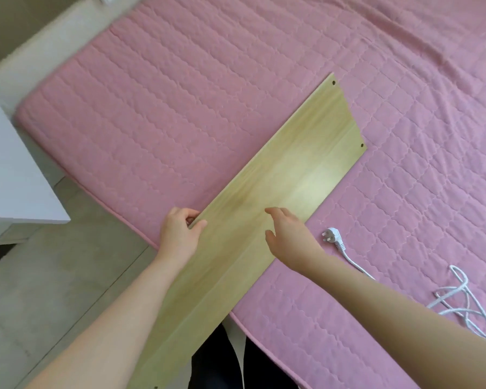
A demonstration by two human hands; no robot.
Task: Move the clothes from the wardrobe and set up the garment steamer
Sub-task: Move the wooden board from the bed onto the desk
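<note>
A long pale wooden board with small holes at its corners lies slanted across the pink quilted bed, its near end sticking out past the bed's edge over the floor. My left hand grips the board's left edge, thumb on top and fingers curled under. My right hand hovers over the board's right side with fingers apart, holding nothing. A white power plug with its loosely coiled white cord lies on the bed to the right of the board. No steamer body or clothes are in view.
A white piece of furniture stands at the left beside the bed. Grey tiled floor runs between it and the bed. My dark trousers show below the board's near end.
</note>
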